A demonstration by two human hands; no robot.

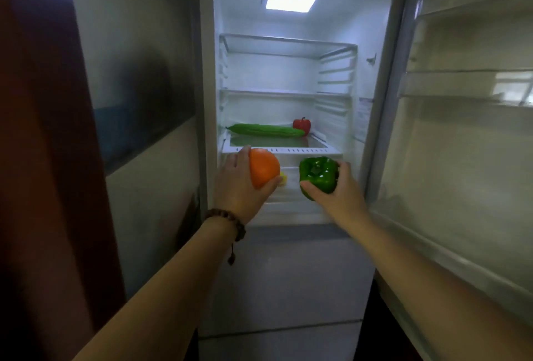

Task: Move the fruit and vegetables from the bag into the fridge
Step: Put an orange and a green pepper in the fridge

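left hand (236, 184): lower centre-left of frame, fingers wrapped round orange (264, 168), held in front of lowest shelf edge; bead bracelet (227, 220) on wrist
right hand (339, 190): lower centre-right, fingers curled round green pepper (318, 174), level with orange, the two apart
fridge (206, 101): centre of frame, open, lamp (290, 0) lit at top
door (467, 135): swung to right edge of frame, racks visible
lowest shelf (277, 149): cucumber (266, 130) lying crosswise; red pepper (302, 124) upright behind its right end, contact unclear
yellow item (283, 179): small, just behind orange, blurred, type unclear
bag: out of frame
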